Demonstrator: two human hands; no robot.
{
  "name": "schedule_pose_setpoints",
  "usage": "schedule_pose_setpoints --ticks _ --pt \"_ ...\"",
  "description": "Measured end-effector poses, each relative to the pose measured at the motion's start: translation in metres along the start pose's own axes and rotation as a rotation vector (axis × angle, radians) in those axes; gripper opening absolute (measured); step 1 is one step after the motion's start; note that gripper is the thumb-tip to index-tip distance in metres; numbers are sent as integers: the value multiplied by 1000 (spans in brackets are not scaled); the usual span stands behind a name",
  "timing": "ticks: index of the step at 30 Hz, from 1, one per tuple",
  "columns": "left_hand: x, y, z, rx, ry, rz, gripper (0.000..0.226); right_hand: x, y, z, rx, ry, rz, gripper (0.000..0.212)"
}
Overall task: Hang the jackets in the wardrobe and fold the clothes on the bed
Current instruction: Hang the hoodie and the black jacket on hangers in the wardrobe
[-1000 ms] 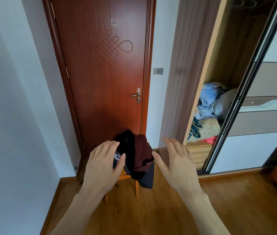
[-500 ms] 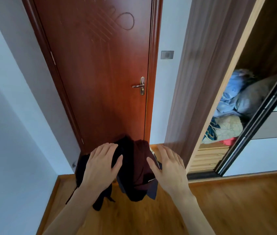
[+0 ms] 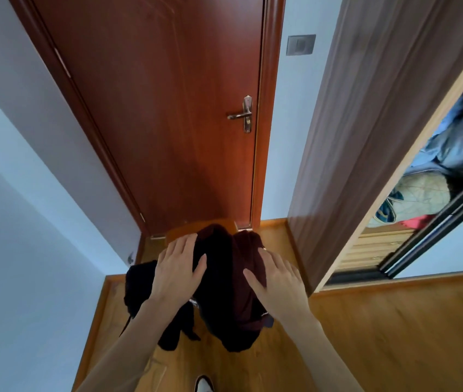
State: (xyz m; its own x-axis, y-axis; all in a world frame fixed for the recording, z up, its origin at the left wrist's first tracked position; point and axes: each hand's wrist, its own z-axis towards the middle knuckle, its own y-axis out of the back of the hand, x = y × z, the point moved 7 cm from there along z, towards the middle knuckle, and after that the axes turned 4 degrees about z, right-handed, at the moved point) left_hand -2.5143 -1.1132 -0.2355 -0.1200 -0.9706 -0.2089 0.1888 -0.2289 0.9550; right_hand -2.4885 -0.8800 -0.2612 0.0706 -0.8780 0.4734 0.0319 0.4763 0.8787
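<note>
A heap of dark jackets (image 3: 224, 287), black and maroon, is draped over a wooden chair (image 3: 179, 230) in front of the door. My left hand (image 3: 176, 267) hovers over the black side of the heap with fingers spread. My right hand (image 3: 278, 275) is at the maroon side, fingers apart, touching or just above the cloth. Neither hand grips anything. The open wardrobe (image 3: 394, 165) stands to the right, and its inside shows bundled bedding. No bed is in view.
A closed red-brown door (image 3: 168, 108) with a metal handle (image 3: 241, 116) fills the wall ahead. Pale walls close in the left side. The wardrobe's dark sliding door track (image 3: 428, 236) runs at right. Wooden floor (image 3: 380, 335) lies below, and a shoe tip (image 3: 203, 384) shows at the bottom edge.
I have come closer to the chair and my view has tilted down. Both hands have dropped onto the heap of jackets, and more of the black jacket shows on the left.
</note>
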Motion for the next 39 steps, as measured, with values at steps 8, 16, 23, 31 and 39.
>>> schedule_pose_setpoints --ticks 8,16,23,31,39 --pt "46 -70 57 322 97 -10 57 12 -43 50 122 -54 -12 70" --pt "57 -76 89 372 -88 -292 32 28 -59 96 164 -80 49 72" --pt "35 -15 111 186 -217 -569 32 50 -63 123 219 -107 307 65" --pt "-3 91 162 -53 -314 -831 35 68 -32 99 155 -86 745 57" --pt "-58 164 200 -31 -457 -985 35 68 50 108 -125 -55 1005 34"
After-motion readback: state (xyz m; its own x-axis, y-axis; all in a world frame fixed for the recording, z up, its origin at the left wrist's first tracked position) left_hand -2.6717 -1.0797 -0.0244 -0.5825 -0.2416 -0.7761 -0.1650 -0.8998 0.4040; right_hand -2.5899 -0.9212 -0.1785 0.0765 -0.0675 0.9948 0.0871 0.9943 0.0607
